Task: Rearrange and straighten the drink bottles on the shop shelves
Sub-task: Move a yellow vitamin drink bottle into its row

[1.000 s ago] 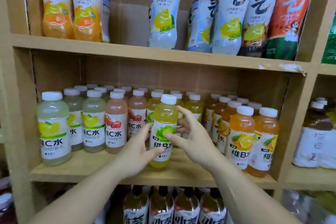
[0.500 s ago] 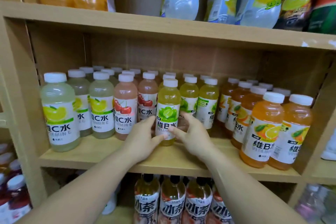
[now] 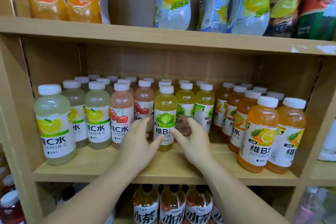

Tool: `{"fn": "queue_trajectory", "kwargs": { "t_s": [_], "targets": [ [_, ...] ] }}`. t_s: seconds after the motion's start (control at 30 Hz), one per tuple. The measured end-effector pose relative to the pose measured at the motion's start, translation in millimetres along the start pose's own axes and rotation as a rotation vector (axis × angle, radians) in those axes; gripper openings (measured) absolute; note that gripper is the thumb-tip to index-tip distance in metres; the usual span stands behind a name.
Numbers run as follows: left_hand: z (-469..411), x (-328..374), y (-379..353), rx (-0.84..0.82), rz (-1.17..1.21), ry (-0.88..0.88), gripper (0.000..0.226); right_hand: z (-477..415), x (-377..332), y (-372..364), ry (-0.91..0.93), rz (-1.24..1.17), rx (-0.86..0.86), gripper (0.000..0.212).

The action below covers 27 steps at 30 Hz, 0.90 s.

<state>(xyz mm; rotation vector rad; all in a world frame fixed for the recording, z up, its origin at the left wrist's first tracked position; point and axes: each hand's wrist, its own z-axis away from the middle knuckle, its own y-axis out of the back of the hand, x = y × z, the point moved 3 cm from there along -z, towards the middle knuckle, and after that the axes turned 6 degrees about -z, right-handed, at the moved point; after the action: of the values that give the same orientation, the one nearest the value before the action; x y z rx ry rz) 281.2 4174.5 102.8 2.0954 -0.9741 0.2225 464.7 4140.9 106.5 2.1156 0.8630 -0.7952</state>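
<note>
A lime-green vitamin drink bottle (image 3: 165, 107) with a white cap stands upright on the middle shelf (image 3: 163, 171), at the front of its row. My left hand (image 3: 138, 143) is at its left and my right hand (image 3: 193, 142) at its right. Both thumb tips touch the lower label. The fingers are fairly straight and spread just off the bottle's sides. Pale lemon bottles (image 3: 54, 123) and pink cherry bottles (image 3: 121, 112) stand to the left, orange bottles (image 3: 261, 132) to the right.
Tall white-labelled bottles (image 3: 174, 0) line the upper shelf, whose board (image 3: 163, 38) hangs close above the caps. Dark-capped tea bottles (image 3: 171, 205) fill the shelf below. Wooden uprights (image 3: 16, 114) bound the bay on both sides. A bare strip of shelf lies in front of the middle rows.
The lime bottle went from held forward in both hands to standing further back in line with its row. My fingers have loosened from its sides, and the view has dropped and moved closer.
</note>
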Motion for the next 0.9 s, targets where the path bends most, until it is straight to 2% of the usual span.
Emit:
{"fn": "queue_trajectory", "kwargs": {
  "t_s": [0.07, 0.2, 0.3, 0.4, 0.5, 0.63, 0.8, 0.9],
  "targets": [
    [2.4, 19.2, 25.5, 0.167, 0.069, -0.132, 0.057, 2.2, -31.3, 22.3, 0.158, -0.023, 0.135, 0.038],
    [-26.4, 83.1, 99.1, 0.459, 0.234, -0.363, 0.045, -6.7, -122.1, 93.9, 0.597, -0.046, 0.447, 0.018],
    [-66.2, 127.2, 152.6, 0.600, 0.265, -0.425, 0.047, -25.6, -168.0, 151.9, 0.708, 0.004, 0.630, 0.017],
    [-117.9, 150.1, 180.5, 0.535, 0.187, -0.293, 0.063, -52.7, -185.6, 194.9, 0.624, 0.144, 0.677, 0.026],
    [-158.9, 159.2, 182.7, 0.330, 0.078, -0.076, 0.081, -78.6, -184.3, 215.9, 0.464, 0.292, 0.593, 0.042],
    [-177.2, 168.9, 174.3, 0.146, 0.061, 0.006, 0.057, -95.2, -177.6, 221.6, 0.375, 0.418, 0.511, 0.054],
    [-179.5, 192.5, 163.7, 0.125, 0.010, -0.009, 0.052, -108.5, -179.1, 231.7, 0.304, 0.461, 0.496, 0.066],
    [-177.2, 211.0, 148.9, 0.098, 0.058, -0.060, 0.044, -112.7, -179.0, 232.5, 0.287, 0.476, 0.456, 0.059]
  ]
}}
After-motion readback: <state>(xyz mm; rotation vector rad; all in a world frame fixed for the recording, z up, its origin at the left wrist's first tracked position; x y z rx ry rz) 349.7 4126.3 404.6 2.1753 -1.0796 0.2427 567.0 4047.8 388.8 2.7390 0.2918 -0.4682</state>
